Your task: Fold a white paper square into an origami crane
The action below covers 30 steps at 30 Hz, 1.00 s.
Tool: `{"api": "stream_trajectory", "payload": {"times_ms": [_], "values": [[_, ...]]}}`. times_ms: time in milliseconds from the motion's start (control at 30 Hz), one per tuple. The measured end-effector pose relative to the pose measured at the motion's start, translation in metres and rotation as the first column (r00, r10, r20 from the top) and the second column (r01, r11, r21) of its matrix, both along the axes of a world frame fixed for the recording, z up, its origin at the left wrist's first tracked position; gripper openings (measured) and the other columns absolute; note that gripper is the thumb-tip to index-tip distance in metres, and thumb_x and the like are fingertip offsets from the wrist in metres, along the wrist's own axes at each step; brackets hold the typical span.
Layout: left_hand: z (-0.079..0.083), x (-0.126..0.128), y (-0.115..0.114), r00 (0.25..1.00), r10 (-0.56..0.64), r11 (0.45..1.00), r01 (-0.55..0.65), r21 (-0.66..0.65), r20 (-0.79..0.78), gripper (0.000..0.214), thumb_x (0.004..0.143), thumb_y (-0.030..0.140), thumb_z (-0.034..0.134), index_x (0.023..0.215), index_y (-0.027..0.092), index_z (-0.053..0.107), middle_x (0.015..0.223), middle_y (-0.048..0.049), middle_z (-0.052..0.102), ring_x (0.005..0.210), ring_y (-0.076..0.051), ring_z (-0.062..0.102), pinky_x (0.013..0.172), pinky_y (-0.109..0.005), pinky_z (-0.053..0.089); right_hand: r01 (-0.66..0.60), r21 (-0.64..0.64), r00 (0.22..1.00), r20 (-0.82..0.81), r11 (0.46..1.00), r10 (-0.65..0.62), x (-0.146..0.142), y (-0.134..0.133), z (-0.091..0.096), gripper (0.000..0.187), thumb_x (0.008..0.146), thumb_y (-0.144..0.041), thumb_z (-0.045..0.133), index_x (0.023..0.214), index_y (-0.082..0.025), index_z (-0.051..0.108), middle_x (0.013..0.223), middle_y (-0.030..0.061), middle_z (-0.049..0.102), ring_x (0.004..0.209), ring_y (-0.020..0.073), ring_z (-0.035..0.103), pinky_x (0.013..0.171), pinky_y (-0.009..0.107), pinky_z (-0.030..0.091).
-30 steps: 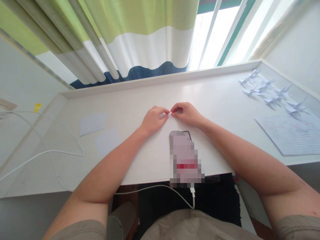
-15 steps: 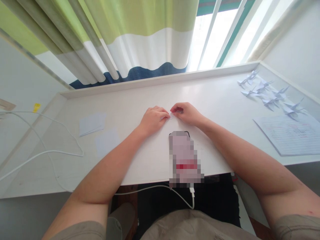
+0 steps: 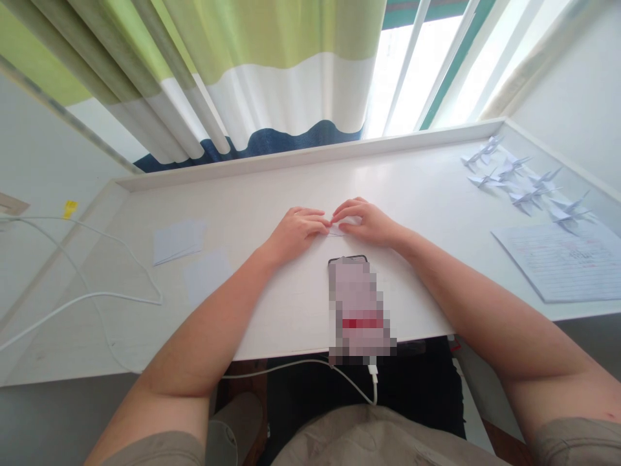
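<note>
Currently: phone, screen pixelated, just nearside of right hand | white sheets left of left hand | small paper between both hands, at fingertips | left fingers together, right bent, thumb apart; pinch can't tell | folded-paper figures beyond right hand, far right | curtain past both hands

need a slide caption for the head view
Both hands at a small white paper on a white desk, folded paper figures to the right.
</note>
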<state>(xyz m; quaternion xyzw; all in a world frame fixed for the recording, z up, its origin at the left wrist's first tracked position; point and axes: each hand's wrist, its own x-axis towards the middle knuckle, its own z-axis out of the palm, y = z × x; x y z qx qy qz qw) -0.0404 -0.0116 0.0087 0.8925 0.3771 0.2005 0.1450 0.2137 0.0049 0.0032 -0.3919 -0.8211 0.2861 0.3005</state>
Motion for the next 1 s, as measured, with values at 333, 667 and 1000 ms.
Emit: {"api": "stream_trajectory", "payload": {"times_ms": [333,667,1000], "values": [[-0.005,0.006,0.001,0.948,0.277,0.956,-0.288,0.050,0.156,0.007,0.094,0.023,0.079,0.100,0.026,0.080,0.112,-0.0045,0.082,0.118,-0.027,0.068,0.111,-0.047,0.047,-0.185,0.035,0.981,0.062,0.982,0.183,0.002,-0.002,-0.001,0.042,0.088,-0.030,0.086,0.129,-0.034,0.082,0.155,0.0055,0.069,0.156,0.0345,0.050,0.129,0.064,0.036],[0.002,0.005,-0.007,0.976,0.176,0.984,-0.170,-0.053,0.128,0.006,0.092,0.025,0.075,0.086,0.025,0.078,0.102,-0.0040,0.082,0.106,-0.026,0.071,0.107,-0.046,0.049,-0.111,0.087,0.982,0.165,0.990,0.096,-0.007,-0.013,0.004,0.020,0.090,-0.041,0.084,0.107,-0.031,0.086,0.131,0.0068,0.079,0.138,0.0377,0.060,0.120,0.060,0.040],[-0.002,0.004,-0.006,0.974,0.141,0.984,-0.118,-0.134,0.177,0.009,0.093,0.030,0.075,0.091,0.029,0.084,0.104,-0.0040,0.082,0.108,-0.026,0.070,0.108,-0.047,0.051,-0.043,0.001,0.990,0.134,0.999,0.043,-0.001,-0.008,0.005,0.020,0.093,-0.026,0.066,0.100,-0.027,0.086,0.101,0.0073,0.077,0.101,0.0292,0.065,0.102,0.049,0.049]]}}
